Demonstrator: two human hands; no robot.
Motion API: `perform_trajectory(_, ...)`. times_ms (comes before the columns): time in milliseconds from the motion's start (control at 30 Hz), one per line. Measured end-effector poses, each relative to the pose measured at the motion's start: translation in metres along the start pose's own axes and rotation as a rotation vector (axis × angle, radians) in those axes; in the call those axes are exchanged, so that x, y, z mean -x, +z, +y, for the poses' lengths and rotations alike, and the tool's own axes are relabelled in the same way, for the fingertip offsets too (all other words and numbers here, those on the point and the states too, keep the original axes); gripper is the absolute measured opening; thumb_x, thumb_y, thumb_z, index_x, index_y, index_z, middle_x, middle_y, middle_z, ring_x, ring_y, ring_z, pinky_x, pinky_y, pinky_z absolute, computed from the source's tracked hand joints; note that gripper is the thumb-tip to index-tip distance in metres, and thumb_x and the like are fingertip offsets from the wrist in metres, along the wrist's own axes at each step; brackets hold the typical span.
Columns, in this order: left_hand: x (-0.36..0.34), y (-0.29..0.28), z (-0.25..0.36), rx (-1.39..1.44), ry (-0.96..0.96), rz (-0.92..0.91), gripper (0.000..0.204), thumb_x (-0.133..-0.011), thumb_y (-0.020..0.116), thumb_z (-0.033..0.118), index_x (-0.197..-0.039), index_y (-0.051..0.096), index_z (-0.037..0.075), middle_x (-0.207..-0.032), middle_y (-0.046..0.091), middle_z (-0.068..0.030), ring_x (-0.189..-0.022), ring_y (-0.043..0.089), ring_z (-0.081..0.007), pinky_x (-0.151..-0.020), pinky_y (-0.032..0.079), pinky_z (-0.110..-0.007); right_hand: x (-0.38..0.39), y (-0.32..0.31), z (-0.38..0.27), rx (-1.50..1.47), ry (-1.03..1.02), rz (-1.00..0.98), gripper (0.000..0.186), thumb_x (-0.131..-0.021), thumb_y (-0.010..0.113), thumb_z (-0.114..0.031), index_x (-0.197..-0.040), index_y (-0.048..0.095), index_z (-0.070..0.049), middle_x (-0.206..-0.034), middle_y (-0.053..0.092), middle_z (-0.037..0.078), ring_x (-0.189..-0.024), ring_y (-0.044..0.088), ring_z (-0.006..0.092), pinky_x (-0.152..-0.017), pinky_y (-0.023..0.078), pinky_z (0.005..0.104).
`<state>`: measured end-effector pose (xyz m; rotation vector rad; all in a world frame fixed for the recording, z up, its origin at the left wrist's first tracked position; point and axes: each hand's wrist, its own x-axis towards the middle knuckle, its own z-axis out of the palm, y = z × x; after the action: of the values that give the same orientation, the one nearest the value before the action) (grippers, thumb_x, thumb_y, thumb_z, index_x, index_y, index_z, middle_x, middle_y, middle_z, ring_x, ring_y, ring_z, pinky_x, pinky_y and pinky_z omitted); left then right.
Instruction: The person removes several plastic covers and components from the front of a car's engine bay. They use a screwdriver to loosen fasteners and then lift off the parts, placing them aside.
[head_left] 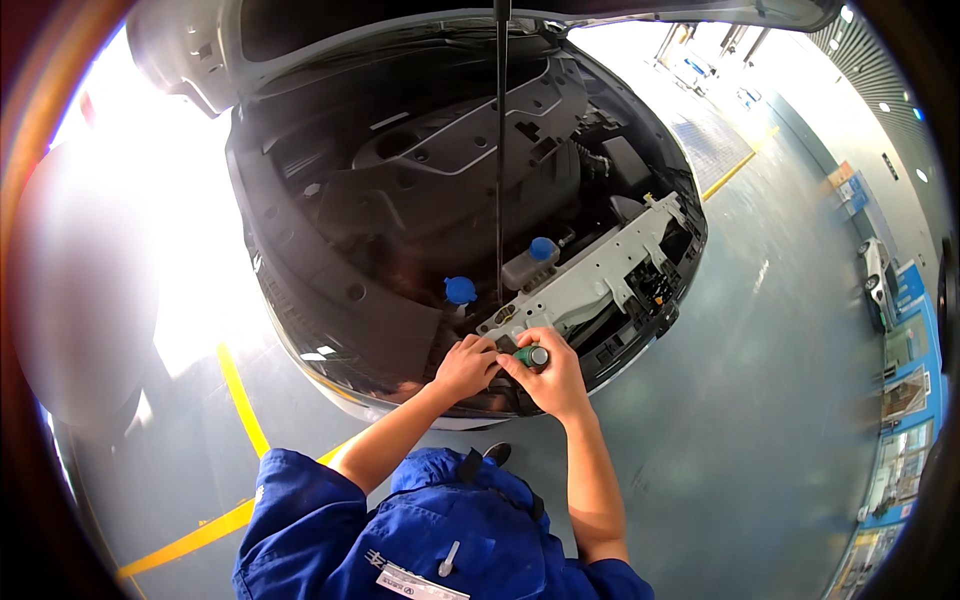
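Observation:
At the car's front edge, my right hand [558, 382] is closed around a short green-handled tool [532, 356], perhaps a screwdriver. Its round grey end faces up, and its lower part is hidden. Just left of it, my left hand [466, 368] has its fingers bent and pressed together over the front trim. Whatever those fingers hold, if anything, is hidden. The pale metal front crossmember [585, 285] runs off to the right beyond both hands. Near its left end, a latch-like part [505, 314] lies just past my fingers.
A raised hood [700, 10] spans the top, with a thin dark rod [501, 150] standing upright below it. Two blue caps [460, 290] sit in the engine bay beside a dark engine cover [450, 185]. Yellow lines [240, 395] mark the grey floor.

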<state>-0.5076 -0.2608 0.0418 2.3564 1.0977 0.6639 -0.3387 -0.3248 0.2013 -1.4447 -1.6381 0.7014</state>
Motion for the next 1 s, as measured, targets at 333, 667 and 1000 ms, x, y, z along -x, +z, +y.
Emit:
perform_trajectory(333,0.002,-0.003,0.003,-0.073,0.005,-0.017,0.026,-0.089,0.072,0.025,-0.112,0.074,0.012,-0.123,0.065,-0.0048,-0.122,0.056,-0.0292,-0.103,0.049,-0.044,-0.013,-0.015,-0.032,0.893,-0.198,-0.114,0.037,-0.093,0.077,-0.043,-0.085,0.061,-0.01,-0.074,0.069,0.009,-0.061,0.071,0.0277,-0.05,0.053,0.0377)
perform_trajectory(667,-0.01,0.001,-0.003,-0.074,0.061,0.009,0.024,-0.089,0.071,0.026,-0.107,0.074,0.012,-0.117,0.066,-0.0067,-0.116,0.059,-0.0305,-0.098,0.051,-0.044,-0.038,-0.028,-0.066,0.97,-0.134,-0.475,0.029,-0.089,0.077,-0.032,-0.105,0.066,-0.011,-0.1,0.068,0.012,-0.093,0.071,0.0294,-0.074,0.061,0.0412)
perform_trajectory(1000,-0.005,0.03,-0.002,-0.048,0.164,0.113,0.016,-0.086,0.072,0.024,-0.095,0.071,0.011,-0.107,0.061,-0.0065,-0.109,0.058,-0.0305,-0.087,0.053,-0.043,-0.014,-0.03,-0.056,1.017,-0.105,-0.403,0.03,-0.099,0.067,-0.037,-0.095,0.064,-0.008,-0.104,0.067,0.02,-0.089,0.073,0.0362,-0.07,0.06,0.0458)
